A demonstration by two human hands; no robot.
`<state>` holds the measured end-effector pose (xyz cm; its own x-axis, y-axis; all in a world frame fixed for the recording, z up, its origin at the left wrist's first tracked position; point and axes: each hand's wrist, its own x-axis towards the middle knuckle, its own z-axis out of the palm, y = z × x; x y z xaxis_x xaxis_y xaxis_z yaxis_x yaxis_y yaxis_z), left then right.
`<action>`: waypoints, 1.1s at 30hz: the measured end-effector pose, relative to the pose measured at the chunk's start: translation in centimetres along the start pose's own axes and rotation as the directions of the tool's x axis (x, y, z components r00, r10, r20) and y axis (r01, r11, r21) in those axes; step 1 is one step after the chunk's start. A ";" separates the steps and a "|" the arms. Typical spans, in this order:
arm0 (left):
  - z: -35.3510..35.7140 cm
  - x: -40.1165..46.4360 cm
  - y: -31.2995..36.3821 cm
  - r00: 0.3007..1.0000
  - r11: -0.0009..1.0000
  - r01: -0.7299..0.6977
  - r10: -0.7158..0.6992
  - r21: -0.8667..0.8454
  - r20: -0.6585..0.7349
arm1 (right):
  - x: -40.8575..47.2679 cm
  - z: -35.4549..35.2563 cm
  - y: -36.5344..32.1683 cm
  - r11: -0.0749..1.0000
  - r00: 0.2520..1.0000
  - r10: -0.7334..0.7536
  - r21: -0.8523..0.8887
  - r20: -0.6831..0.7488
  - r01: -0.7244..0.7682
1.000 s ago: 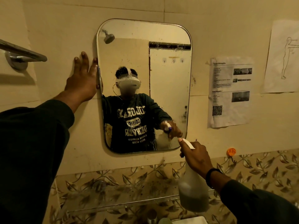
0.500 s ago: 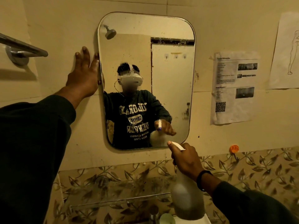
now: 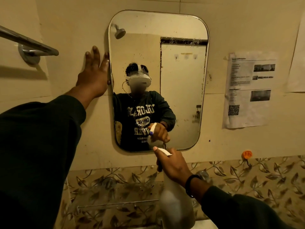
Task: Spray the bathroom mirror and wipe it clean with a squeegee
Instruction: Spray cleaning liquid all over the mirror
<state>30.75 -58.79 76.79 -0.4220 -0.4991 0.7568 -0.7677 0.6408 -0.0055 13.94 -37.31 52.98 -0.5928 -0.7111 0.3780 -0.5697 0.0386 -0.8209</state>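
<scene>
The mirror (image 3: pixel 181 80) hangs on the cream wall, a rounded upright rectangle speckled with fine droplets across its upper half. The left hand (image 3: pixel 94 75) lies flat on the wall against the mirror's left edge, fingers (image 3: pixel 96 55) straight and spread, holding nothing — the thumb side touches the rim. Just below the mirror's bottom edge, the right hand (image 3: pixel 173 166) grips the neck of a white spray bottle (image 3: pixel 176 204), its fingers curled round the trigger head, the nozzle aimed up at the lower glass. The bottle's cloudy body hangs down from the hand, blurred. A dark wristband (image 3: pixel 189 184) circles the right wrist. Left of the mirror a metal towel bar (image 3: pixel 28 42) juts from the wall; right of it a printed sheet (image 3: pixel 247 90) is taped up, and lower right sits an orange hook (image 3: pixel 247 154). Beneath the mirror runs a glass shelf (image 3: pixel 118 192) against leaf-patterned tiles.
</scene>
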 end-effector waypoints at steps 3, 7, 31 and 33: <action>0.0 0.0 0.0 1.000 1.000 -0.002 0.002 -0.001 -0.007 | -0.2 1.2 -0.7 0.997 0.998 -0.056 0.055 0.026 0.055; -0.1 -0.1 0.0 1.000 1.000 -0.003 0.003 0.000 -0.008 | 0.0 2.5 -1.3 0.997 0.994 -0.063 0.039 -0.086 0.066; -0.1 -0.4 0.2 1.000 1.000 -0.002 0.002 0.000 -0.023 | 6.8 -0.1 -9.5 0.906 0.906 -0.330 0.179 -0.263 0.382; -0.2 -0.5 0.3 1.000 1.000 0.001 -0.001 0.000 -0.019 | 7.9 -0.9 -10.3 0.893 0.897 -0.354 0.189 -0.264 0.408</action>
<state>30.80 -58.23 76.55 -0.4121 -0.4884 0.7692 -0.7680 0.6404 -0.0049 14.64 -42.71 64.79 -0.4804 -0.4668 0.7425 -0.6432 -0.3881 -0.6601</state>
